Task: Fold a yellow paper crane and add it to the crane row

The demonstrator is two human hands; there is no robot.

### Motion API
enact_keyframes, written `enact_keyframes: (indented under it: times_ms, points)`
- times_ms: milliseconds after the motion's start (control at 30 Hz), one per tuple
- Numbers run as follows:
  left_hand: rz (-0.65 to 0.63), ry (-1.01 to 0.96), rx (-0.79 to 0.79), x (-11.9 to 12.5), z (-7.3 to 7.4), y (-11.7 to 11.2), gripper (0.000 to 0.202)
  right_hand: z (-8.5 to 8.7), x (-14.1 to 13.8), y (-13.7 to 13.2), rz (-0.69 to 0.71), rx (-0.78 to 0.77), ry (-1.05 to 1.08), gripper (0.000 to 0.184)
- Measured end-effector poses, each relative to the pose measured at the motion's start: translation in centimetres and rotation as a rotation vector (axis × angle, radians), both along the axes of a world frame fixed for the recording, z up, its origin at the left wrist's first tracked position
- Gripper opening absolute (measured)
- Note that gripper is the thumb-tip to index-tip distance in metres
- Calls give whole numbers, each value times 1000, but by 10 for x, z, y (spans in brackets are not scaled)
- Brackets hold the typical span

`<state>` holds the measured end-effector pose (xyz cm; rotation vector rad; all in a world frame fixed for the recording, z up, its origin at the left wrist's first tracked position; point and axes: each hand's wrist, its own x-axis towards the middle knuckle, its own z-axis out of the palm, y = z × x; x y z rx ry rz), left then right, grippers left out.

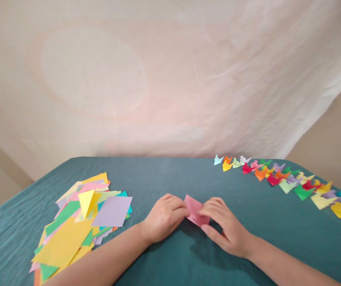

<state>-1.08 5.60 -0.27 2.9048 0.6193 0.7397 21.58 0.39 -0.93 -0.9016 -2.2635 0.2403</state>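
Observation:
A small sheet of pink origami paper (193, 209) is held between my two hands, just above the middle of the table. Creases show on it, and its lower right part looks folded over. My left hand (166, 216) pinches its left edge, with the fingertips curled in. On the other side, my right hand (225, 226) grips the right edge between thumb and fingers, the fingers lying over the paper's face. Part of the paper is hidden behind the fingers of both hands.
To the left lies a loose pile of coloured paper sheets (66, 238), with a lilac sheet (113, 211) and a folded yellow piece (86, 203) on top. Rows of folded paper birds (286, 186) line the right side. A dark green cloth (158, 174) covers the table; a pale sheet (170, 79) hangs behind.

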Motion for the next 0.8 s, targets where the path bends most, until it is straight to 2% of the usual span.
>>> enact_keyframes:
  times_ms: [100,200,433,600,800]
  points:
    - [-9,8,2,0,1,-1,22,2,1,0,-7,3,-13,29]
    - [-3,3,11,0,1,0,22,1,1,1,-38,-55,6,27]
    - [77,13,17,-1,3,3,21,-2,-1,1,-87,-158,130,29]
    - [20,58,41,4,6,-5,18,-5,-1,2,-106,-159,117,30]
    - [16,101,41,3,1,-5,20,-10,2,4,-78,-175,99,38]
